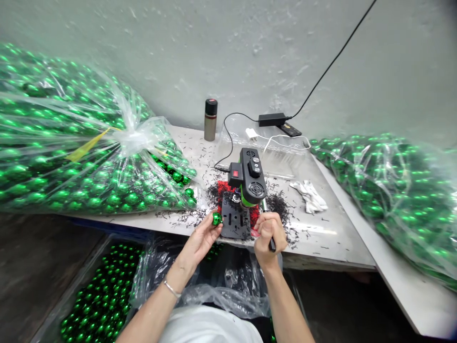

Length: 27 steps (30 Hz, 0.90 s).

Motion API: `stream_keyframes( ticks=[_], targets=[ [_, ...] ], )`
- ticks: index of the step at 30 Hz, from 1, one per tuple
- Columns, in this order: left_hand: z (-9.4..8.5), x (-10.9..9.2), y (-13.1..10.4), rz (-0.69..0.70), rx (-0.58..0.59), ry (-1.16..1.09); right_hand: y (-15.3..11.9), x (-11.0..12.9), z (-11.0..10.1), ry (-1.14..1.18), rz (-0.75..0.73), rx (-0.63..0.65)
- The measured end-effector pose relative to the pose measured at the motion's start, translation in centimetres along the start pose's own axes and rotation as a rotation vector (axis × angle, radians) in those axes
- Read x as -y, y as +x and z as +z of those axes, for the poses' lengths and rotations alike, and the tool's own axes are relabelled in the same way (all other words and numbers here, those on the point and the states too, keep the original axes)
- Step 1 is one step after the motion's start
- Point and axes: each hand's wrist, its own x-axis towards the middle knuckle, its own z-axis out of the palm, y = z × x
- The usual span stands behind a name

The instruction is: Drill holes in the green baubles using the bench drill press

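My left hand pinches a shiny green bauble at the left front edge of a small black machine's base plate. The machine's upper housing is black with round vents, buttons and a red switch. On the machine's right side, my right hand is wrapped round a black-ended lever handle. Red material shows beneath the machine, and small black bits lie scattered around it.
A big clear bag of green baubles fills the table's left side; another bag lies at right. Behind the machine are a bottle, a plastic tray and a power adapter. White gloves lie right. Below sits a bauble-filled bin.
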Motion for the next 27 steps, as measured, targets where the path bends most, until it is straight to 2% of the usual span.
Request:
stream_keyframes(
  ticks=[3, 6, 9, 14, 17, 21, 27],
  targets=[
    [0.4, 0.1, 0.1, 0.034, 0.000, 0.068, 0.1, 0.2, 0.0, -0.009, -0.004, 0.000],
    [0.6, 0.8, 0.7, 0.135, 0.006, 0.252, 0.2, 0.3, 0.1, -0.014, -0.002, -0.002],
    [0.8, 1.9, 2.0, 0.324, -0.001, 0.541, 0.3, 0.4, 0.1, -0.027, -0.006, 0.009],
    [1.1, 3.3, 3.5, 0.727, -0.053, 1.147, 0.2, 0.4, 0.0, -0.026, -0.001, 0.022],
    [1.2, 3.5, 3.6, 0.870, -0.034, 1.365, 0.1, 0.4, 0.0, -0.024, 0.002, 0.017],
    [1.3, 3.3, 3.5, 0.933, 0.058, 1.412, 0.1, 0.4, 0.1, -0.025, -0.002, 0.012],
    [1.8, 3.1, 3.9, 0.868, 0.123, 1.233, 0.1, 0.5, 0.2, -0.036, 0.003, 0.008]
  ],
)
